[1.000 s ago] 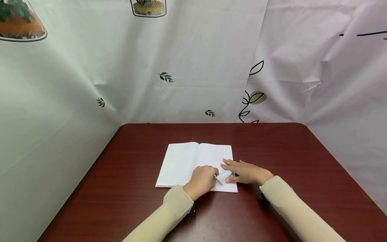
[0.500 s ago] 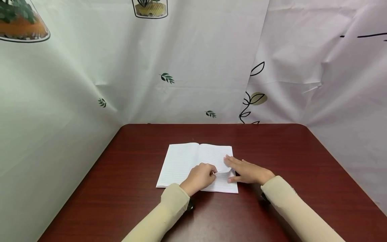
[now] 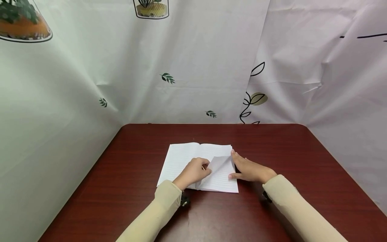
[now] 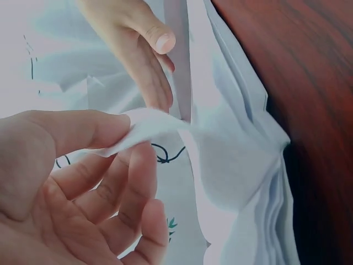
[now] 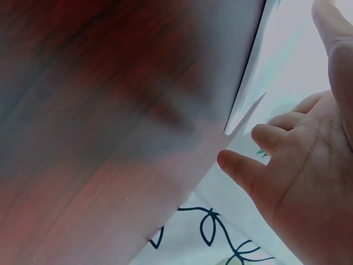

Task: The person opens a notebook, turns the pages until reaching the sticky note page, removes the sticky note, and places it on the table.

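Leftward swings a page (image 3: 218, 162), pinched by the left hand (image 3: 195, 170) above the notebook (image 3: 182, 159), short of the far edge of the worktop (image 3: 272, 144); right hand (image 3: 251, 169) splayed alongside. Seemingly mid-turn, the page needs laying over.

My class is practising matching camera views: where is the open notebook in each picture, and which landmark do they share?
Head: the notebook lies on the table, just below the picture's centre.
Left wrist: its pages run top to bottom, right of centre.
Right wrist: only a washed-out edge shows, toward the upper right.
Shared landmark: the right hand.
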